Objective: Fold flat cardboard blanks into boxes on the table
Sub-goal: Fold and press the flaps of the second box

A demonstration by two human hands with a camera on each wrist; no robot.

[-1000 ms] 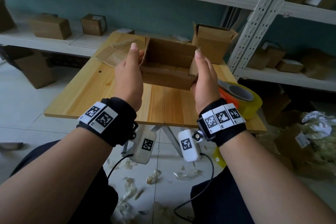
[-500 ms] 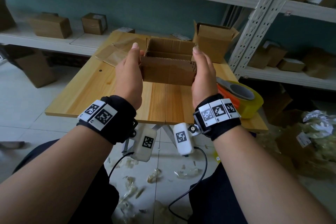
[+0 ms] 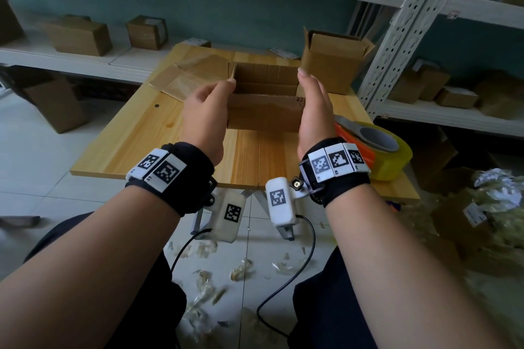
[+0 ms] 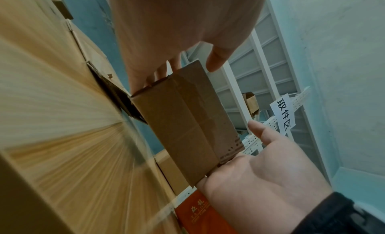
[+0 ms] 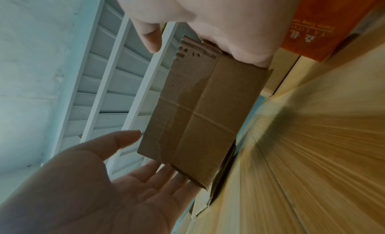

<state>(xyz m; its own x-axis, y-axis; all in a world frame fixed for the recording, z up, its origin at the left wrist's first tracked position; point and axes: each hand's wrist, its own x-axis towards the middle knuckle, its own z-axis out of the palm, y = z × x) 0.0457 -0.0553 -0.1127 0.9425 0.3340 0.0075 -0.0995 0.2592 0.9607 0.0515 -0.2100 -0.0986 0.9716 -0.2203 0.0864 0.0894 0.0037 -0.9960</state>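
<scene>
A brown cardboard box (image 3: 263, 112), open at the top, hangs low over the wooden table (image 3: 136, 139) between my two hands. My left hand (image 3: 208, 106) lies against its left end with the fingers nearly straight and the thumb near the rim. In the right wrist view the left hand's fingers (image 5: 158, 176) touch the box (image 5: 200, 114) with the palm open. My right hand (image 3: 313, 106) presses flat on the right end, thumb pointing up. The left wrist view shows the box (image 4: 187, 127) and the right hand (image 4: 260, 168) at its far end. The box's underside is hidden.
Flat cardboard blanks (image 3: 192, 76) lie at the table's back left. A folded open box (image 3: 331, 62) stands at the back right. A yellow tape roll (image 3: 381, 150) on an orange holder (image 3: 340, 130) sits by my right wrist. Shelves with boxes surround the table.
The box has turned from tilted toward me to upright and has come down closer to the table. My left fingers have loosened along its end.
</scene>
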